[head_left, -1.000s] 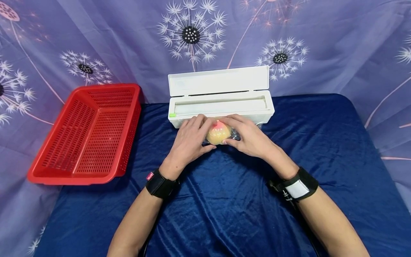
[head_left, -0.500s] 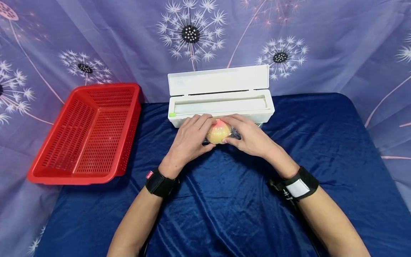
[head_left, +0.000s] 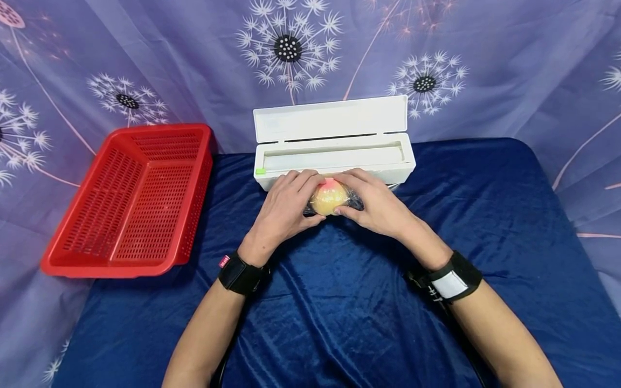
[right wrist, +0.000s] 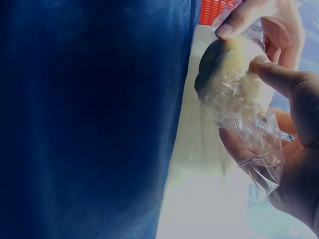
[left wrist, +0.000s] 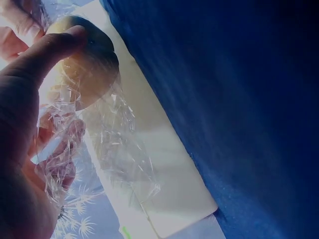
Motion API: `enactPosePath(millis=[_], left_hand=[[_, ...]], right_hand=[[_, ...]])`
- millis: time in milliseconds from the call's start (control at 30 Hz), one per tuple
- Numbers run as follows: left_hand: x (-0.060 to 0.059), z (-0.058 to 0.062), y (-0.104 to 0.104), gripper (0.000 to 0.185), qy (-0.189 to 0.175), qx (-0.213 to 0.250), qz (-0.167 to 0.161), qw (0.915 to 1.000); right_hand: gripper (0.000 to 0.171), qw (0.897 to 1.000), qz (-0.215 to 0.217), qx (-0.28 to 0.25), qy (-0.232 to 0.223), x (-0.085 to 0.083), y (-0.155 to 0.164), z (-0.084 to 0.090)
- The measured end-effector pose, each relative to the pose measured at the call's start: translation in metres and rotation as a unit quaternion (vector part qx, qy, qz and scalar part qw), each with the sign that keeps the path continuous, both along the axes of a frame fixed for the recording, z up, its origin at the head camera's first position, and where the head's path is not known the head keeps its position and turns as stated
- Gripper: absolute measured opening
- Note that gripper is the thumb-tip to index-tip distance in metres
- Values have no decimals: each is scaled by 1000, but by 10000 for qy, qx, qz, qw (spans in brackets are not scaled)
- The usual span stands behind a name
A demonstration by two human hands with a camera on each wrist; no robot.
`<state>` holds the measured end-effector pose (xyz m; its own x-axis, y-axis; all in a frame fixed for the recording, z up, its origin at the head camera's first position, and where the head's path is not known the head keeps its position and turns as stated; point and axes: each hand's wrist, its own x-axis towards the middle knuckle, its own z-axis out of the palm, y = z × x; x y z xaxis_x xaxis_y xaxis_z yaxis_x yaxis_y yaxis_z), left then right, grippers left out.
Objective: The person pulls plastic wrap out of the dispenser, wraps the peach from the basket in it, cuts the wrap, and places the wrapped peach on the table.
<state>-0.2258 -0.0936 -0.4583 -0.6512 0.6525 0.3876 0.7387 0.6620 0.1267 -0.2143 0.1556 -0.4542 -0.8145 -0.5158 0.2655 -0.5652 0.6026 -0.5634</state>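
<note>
A round yellow fruit with a pink top, like a peach, is held between both hands just in front of the white box. Clear plastic film covers it and hangs in crinkled folds on both sides. My left hand grips it from the left, its thumb pressing the fruit in the left wrist view. From the right, my right hand grips it with fingers over the top and thumb at the lower side. Some film lies bunched in the right palm. The fruit's far side is hidden.
Behind the hands stands a long white cling film box, its lid raised and a roll inside. A green slider sits at its left end. To the left is a red perforated basket. Blue cloth covers the table; a patterned purple curtain hangs behind.
Almost nothing differs. The hands stay round the fruit with only slight finger shifts, and the whole head view drifts slightly.
</note>
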Motion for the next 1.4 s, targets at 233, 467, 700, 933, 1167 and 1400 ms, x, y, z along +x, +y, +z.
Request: enactPosePath(millis=[233, 467, 700, 933, 1167, 1400], left_hand=[[-1, 1, 0, 81, -51, -17, 37, 10000], [0, 0, -1, 83, -182, 18, 123, 9998], [-1, 0, -3, 86, -340, 72, 121, 9993], [-2, 1, -3, 86, -608, 129, 195, 9979], [-3, 1, -4, 85, -722, 152, 239, 9970], [-3, 1, -4, 83, -821, 263, 198, 9961]], right_hand=[[69, 9973, -107, 224, 691, 3, -1, 6], [70, 9864, 150, 573, 1534, 8, -6, 6], [74, 9849, 200, 717, 1564, 9, -9, 3], [78, 9861, 186, 723, 1483, 8, -10, 1], [79, 9867, 161, 712, 1455, 7, -10, 0], [81, 9870, 97, 757, 1413, 8, -10, -1]])
